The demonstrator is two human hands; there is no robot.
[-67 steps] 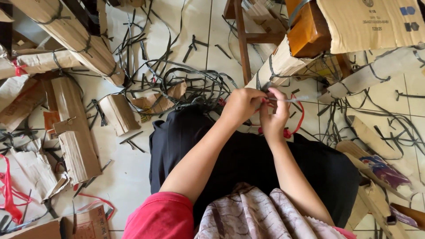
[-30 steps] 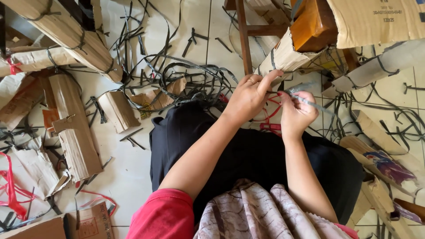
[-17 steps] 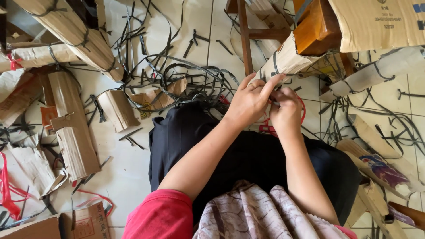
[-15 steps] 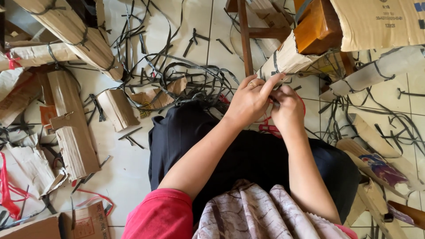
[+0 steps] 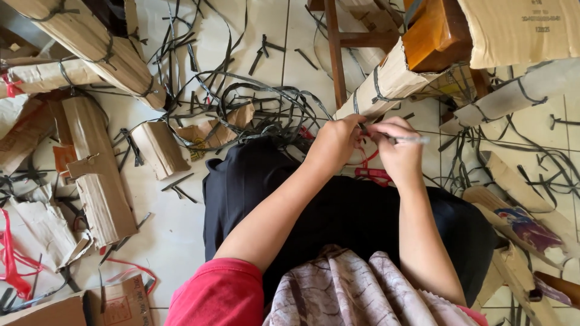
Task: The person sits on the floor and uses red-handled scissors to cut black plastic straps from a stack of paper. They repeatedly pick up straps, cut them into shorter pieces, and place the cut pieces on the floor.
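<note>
White tiled floor (image 5: 241,36), glossy with thin grout lines, and it's a proper mess: flat black plastic straps (image 5: 254,102) curl and loop all over it, some cut into short stiff bits. The person sits on the floor in black trousers (image 5: 356,211), so I'll place everything from that lap.

Just past the lap's far edge both hands meet, nearly touching. The left hand (image 5: 332,142) is closed, fingers pinched on a thin dark strap end. The right hand (image 5: 399,151) is closed too, gripping a slim silvery tool (image 5: 414,139) that pokes out to the right; can't tell what kind of tool it is. Right under the hands, on the lap's far edge, lies a bit of red plastic strap (image 5: 371,172), flat and shiny.

Just beyond the hands there's a rolled cardboard bundle (image 5: 386,81), dull brown, corrugated, banded with black strap, leaning against a wooden stool (image 5: 438,33) with an orange-brown varnished seat. Far left of the lap more cardboard rolls (image 5: 90,42) lie tied the same way, plus flattened torn pieces (image 5: 99,175), rough and creased. A small folded cardboard piece (image 5: 158,148) sits between those and the lap. Near-left of the lap, loose red strap (image 5: 12,256) trails across the tiles beside a printed carton (image 5: 121,302); can't see what's inside it. Right of the lap, more flat cardboard strips (image 5: 519,217), one with a coloured print.
</note>
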